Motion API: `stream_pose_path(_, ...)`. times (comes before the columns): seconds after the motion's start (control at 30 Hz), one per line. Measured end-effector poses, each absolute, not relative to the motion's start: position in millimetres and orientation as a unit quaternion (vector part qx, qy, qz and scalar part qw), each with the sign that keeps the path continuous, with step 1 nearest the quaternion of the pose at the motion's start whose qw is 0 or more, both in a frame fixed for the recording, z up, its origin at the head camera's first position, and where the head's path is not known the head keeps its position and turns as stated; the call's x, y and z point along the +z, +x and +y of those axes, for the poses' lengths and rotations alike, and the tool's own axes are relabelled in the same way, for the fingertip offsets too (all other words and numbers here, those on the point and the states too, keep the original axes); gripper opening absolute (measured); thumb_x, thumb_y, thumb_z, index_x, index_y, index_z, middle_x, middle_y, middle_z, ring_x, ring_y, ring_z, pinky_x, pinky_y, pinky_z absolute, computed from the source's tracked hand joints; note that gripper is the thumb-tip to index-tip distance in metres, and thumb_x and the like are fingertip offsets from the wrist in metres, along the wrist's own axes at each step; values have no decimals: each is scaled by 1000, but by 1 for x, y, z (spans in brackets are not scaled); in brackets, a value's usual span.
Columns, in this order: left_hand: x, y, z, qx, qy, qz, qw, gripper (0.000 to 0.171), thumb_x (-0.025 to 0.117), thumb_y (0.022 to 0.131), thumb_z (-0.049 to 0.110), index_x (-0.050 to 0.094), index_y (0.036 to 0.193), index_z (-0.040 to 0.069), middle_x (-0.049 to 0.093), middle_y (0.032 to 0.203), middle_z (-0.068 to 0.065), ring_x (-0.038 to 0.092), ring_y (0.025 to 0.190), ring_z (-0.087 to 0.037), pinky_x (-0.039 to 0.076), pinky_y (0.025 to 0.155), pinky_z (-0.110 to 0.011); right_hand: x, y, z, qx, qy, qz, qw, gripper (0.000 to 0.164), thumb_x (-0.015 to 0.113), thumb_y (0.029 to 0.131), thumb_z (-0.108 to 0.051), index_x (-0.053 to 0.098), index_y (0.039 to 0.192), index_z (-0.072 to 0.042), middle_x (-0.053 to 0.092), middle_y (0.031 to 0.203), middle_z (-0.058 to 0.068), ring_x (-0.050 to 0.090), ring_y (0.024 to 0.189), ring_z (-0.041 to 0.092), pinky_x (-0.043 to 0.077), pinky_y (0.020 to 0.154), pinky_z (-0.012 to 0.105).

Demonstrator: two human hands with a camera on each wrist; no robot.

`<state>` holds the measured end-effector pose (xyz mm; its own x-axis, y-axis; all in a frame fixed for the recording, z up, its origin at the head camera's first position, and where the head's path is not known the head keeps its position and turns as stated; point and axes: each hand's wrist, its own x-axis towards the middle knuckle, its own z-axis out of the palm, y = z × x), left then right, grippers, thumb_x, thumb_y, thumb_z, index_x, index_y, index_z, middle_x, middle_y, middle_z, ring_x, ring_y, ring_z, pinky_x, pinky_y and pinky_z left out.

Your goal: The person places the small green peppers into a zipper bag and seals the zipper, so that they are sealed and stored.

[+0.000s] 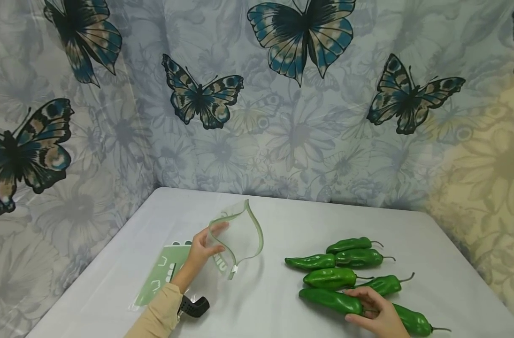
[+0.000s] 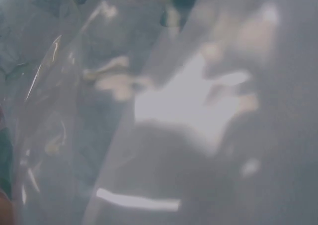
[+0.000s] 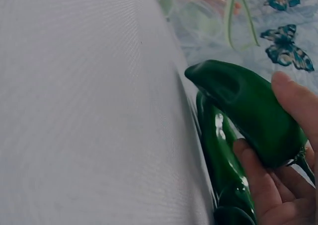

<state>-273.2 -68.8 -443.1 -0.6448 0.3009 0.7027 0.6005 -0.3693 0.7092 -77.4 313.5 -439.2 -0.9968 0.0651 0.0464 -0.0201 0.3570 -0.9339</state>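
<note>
My left hand (image 1: 203, 248) holds a clear zip bag (image 1: 244, 239) above the table, thumb and fingers at its green zip edge. The bag's mouth gapes wide, with a white slider at its lower corner. Blurred, shiny plastic (image 2: 198, 160) fills the left wrist view and hides that hand's fingers. At the front right, my right hand (image 1: 378, 313) grips a green pepper (image 1: 330, 300) near its stem end. The right wrist view shows this pepper (image 3: 243, 103) between thumb and fingers, tip pointing away from the palm, with another pepper (image 3: 218, 150) below it.
Several more green peppers (image 1: 358, 257) lie in a loose group on the right of the white table (image 1: 290, 220); one (image 1: 415, 321) is partly behind my right hand. Flat green-printed packaging (image 1: 164, 277) lies at the left, partly under my left arm. Butterfly-patterned cloth hangs behind.
</note>
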Motion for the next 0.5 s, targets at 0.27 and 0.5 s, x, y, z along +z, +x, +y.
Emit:
stream_pose_path(0.27, -444, -276, -67, -711, -424, -549, 115, 60, 72, 73, 18, 49, 117, -15, 56, 118, -12, 47, 114, -21, 28, 99, -28, -434, -79, 314, 582, -21, -813, 14, 53, 70, 76, -7, 46, 118, 13, 54, 102, -11, 57, 86, 5, 51, 67, 29)
stream_pose_path(0.5, -445, -276, -68, -714, -420, -549, 109, 63, 73, 72, 22, 48, 117, -15, 56, 119, -4, 45, 116, -16, 25, 100, -25, -429, -79, 312, 595, -20, -803, 17, 48, 69, 77, -6, 43, 113, 14, 59, 100, -10, 56, 88, 3, 50, 69, 28)
